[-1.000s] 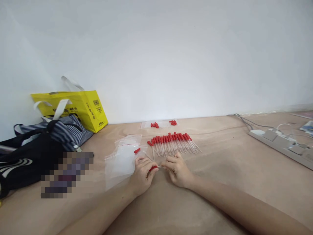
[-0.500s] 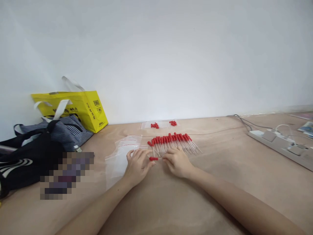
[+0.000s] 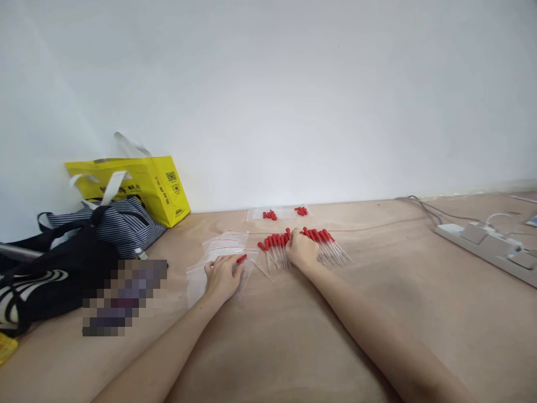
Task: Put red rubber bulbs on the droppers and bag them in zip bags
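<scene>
Clock positions are read from the midpoint between the two hands, with 12 o'clock toward the wall [image 3: 302, 101]. The left hand [image 3: 222, 277] is placed at 9 o'clock, over overlapping clear zip bags [image 3: 223, 245]. Its fingers are curved, and a loose red bulb [image 3: 241, 258] is located at its thumb side; whether the bulb is gripped or only touched cannot be told. The right hand [image 3: 304, 249] is positioned at 2 o'clock, over the row of red-capped droppers [image 3: 311, 234], which is laid out from 12 to 3 o'clock with the bulbs pointed toward the wall. Its fingers are bent among the droppers; their tips are hidden, so their grip cannot be determined. A bare clear tube [image 3: 263, 271] is laid on the table [image 3: 260, 352] between the hands. Two clusters of red bulbs [image 3: 269, 215] are seen at 12 and 1 o'clock, near the wall. A power strip [image 3: 482, 243] is located at 3 o'clock.
</scene>
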Demonstrator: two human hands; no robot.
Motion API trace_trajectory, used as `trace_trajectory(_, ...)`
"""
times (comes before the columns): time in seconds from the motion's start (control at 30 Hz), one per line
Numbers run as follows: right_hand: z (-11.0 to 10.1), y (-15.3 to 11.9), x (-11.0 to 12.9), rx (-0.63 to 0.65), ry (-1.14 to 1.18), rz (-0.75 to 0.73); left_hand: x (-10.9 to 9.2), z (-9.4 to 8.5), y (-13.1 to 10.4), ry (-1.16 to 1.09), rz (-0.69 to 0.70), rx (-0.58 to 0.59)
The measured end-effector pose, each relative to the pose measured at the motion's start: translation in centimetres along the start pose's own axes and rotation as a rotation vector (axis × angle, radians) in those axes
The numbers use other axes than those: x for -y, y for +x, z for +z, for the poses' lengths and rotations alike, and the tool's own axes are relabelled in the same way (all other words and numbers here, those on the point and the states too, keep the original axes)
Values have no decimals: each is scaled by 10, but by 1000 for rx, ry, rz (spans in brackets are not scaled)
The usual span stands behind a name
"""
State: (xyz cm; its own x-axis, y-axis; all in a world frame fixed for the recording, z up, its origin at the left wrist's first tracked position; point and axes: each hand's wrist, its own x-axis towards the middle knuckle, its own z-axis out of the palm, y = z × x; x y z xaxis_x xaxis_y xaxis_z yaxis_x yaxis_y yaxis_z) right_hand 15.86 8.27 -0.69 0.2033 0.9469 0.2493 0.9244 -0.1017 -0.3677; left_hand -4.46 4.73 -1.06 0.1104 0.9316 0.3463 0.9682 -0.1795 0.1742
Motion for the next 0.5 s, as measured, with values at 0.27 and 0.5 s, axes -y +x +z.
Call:
trace_trajectory(0.27, -5, -17, 13, 11, -16, -178, 0, 1, 4, 29, 17, -21)
trace_trajectory(0.5, -2, -50, 51, 134, -22, -463, 2, 5, 7, -5, 148, -21)
